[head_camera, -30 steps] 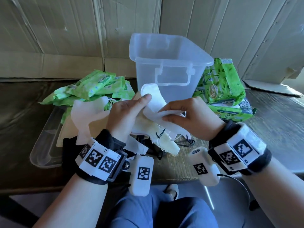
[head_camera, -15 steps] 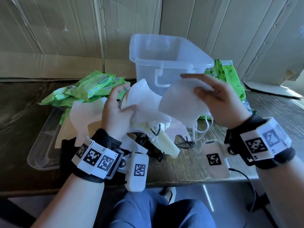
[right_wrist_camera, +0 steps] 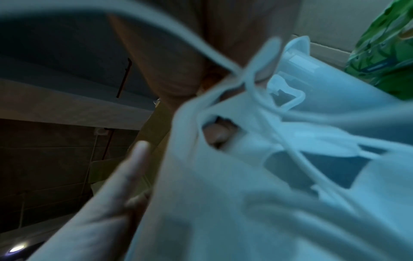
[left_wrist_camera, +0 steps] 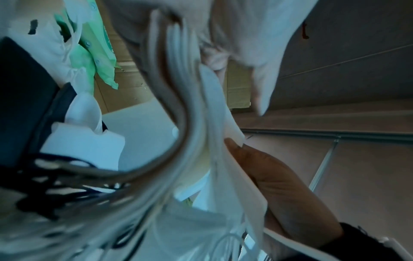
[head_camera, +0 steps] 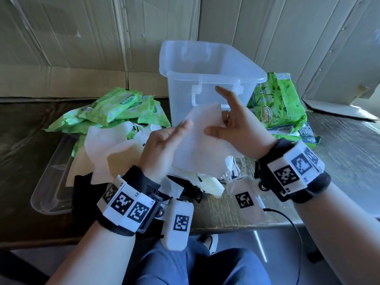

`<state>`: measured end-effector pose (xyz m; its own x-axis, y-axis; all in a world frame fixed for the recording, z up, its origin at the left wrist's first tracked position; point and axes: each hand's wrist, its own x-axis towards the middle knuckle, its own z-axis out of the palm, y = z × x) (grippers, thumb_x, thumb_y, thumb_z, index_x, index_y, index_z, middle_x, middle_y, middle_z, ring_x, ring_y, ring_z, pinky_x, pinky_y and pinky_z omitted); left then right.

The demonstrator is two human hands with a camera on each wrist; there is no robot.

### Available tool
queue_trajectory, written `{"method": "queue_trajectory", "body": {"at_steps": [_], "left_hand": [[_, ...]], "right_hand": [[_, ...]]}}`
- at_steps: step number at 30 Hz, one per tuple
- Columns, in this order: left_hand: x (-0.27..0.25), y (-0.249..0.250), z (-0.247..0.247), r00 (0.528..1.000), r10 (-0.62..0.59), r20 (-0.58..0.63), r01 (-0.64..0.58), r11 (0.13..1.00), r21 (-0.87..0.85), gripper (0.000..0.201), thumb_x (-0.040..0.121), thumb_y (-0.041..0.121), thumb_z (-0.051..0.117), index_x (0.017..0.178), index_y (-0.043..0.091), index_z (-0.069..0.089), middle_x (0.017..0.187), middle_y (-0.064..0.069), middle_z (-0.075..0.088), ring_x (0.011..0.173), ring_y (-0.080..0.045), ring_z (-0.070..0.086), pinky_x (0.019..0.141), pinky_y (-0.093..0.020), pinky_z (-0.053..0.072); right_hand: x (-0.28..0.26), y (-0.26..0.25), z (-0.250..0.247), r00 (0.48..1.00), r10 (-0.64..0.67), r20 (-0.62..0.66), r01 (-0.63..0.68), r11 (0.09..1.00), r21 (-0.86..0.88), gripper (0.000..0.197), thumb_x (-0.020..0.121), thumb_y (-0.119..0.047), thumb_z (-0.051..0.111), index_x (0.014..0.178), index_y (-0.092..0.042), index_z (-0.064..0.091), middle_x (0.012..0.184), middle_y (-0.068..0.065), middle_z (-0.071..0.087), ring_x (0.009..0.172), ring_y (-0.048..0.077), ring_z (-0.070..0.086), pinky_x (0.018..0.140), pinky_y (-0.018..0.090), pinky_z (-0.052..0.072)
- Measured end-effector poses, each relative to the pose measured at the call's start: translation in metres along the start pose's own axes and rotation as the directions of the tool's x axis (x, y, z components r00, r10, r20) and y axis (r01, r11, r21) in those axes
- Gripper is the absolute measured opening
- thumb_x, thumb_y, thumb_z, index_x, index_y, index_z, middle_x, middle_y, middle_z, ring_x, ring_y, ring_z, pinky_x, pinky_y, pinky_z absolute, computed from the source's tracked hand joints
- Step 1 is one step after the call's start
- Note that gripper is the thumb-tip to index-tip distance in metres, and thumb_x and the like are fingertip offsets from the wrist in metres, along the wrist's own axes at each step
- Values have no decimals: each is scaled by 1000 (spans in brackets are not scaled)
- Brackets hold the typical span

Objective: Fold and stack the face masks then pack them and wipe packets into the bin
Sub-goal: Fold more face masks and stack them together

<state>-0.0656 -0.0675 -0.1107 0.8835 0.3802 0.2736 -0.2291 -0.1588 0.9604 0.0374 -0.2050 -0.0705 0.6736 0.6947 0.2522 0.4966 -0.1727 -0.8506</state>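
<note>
I hold one white face mask (head_camera: 203, 140) up in front of the clear plastic bin (head_camera: 207, 64). My left hand (head_camera: 174, 138) grips the mask's left edge, thumb on the front and fingers hidden behind it. My right hand (head_camera: 222, 124) pinches the right edge with the thumb in front and the index finger raised. The right wrist view shows the mask (right_wrist_camera: 245, 194) and its ear loops blurred close to the lens. Below my hands lies a loose pile of white and cream masks (head_camera: 111, 149). Green wipe packets lie left (head_camera: 123, 105) and right (head_camera: 279, 99) of the bin.
A clear lid or tray (head_camera: 51, 182) lies under the left side of the pile, near the table's front edge (head_camera: 236, 225). Black mask pieces and cords (head_camera: 82, 188) sit at the front of the pile. Cardboard sheets (head_camera: 82, 48) line the wall behind.
My right hand brought the lifted mask left and lower, towards the centre. My left hand left the bunch on the pile and took hold of that mask's left edge.
</note>
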Motion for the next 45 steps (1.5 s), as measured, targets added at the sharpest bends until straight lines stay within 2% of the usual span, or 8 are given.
{"method": "queue_trajectory", "body": {"at_steps": [3,8,13,22,28,33,37,45], "left_hand": [[1,-2,6,999,3,-54,-3,1000,10,10,68,27,77,65,20,72,65,5,68,63,-16,58,64,-30,47],[3,-9,4,994,10,-107,-10,1000,2,21,70,12,78,55,23,69,63,7,64,55,-10,54,58,-23,44],[5,-7,2,992,70,-105,-71,997,-3,27,73,-3,72,75,23,67,67,15,68,68,-10,59,70,-27,49],[8,-15,0,974,209,-85,-210,978,-1,46,68,3,72,103,30,59,97,7,70,89,-8,63,88,-24,49],[9,-16,-3,979,175,-108,-169,984,63,23,82,1,65,87,23,65,67,24,66,67,8,56,70,-10,43],[10,-20,-10,965,194,-175,-188,981,47,26,83,25,61,70,3,58,57,0,38,59,-12,33,59,-24,29],[11,-14,-9,966,167,-197,-158,986,61,20,87,20,61,68,17,58,53,17,46,56,-1,39,57,-16,34],[10,-9,-17,954,114,-279,-117,993,5,22,80,28,59,72,8,61,66,1,51,67,-14,45,65,-29,37]], "right_hand": [[2,1,3,1000,20,-10,-20,1000,1,78,77,-2,68,140,-19,24,84,26,61,75,39,60,75,54,49],[2,3,0,993,-44,-110,17,972,-235,31,73,-18,76,69,-32,49,61,-11,44,50,1,39,54,20,32],[0,6,-2,959,-141,-246,103,982,-159,38,64,-16,82,68,-39,52,78,-14,52,66,8,53,62,11,35],[-8,5,3,973,-226,-49,225,974,-19,16,66,-23,72,69,-30,58,78,3,65,70,28,58,69,45,46],[-4,13,-6,990,-106,-97,105,994,-14,14,89,-18,49,100,-26,56,73,-16,60,63,-1,52,62,14,41],[-3,33,-16,958,189,215,-187,982,-29,55,68,-10,42,122,-18,51,112,22,59,92,28,58,76,29,45],[-4,41,-11,915,206,348,-196,979,-64,55,67,3,62,119,-10,51,112,26,59,103,40,58,92,49,45],[-1,40,-8,937,179,300,-136,978,-159,19,64,-8,78,77,-18,68,75,20,58,71,21,48,72,41,41]]}}
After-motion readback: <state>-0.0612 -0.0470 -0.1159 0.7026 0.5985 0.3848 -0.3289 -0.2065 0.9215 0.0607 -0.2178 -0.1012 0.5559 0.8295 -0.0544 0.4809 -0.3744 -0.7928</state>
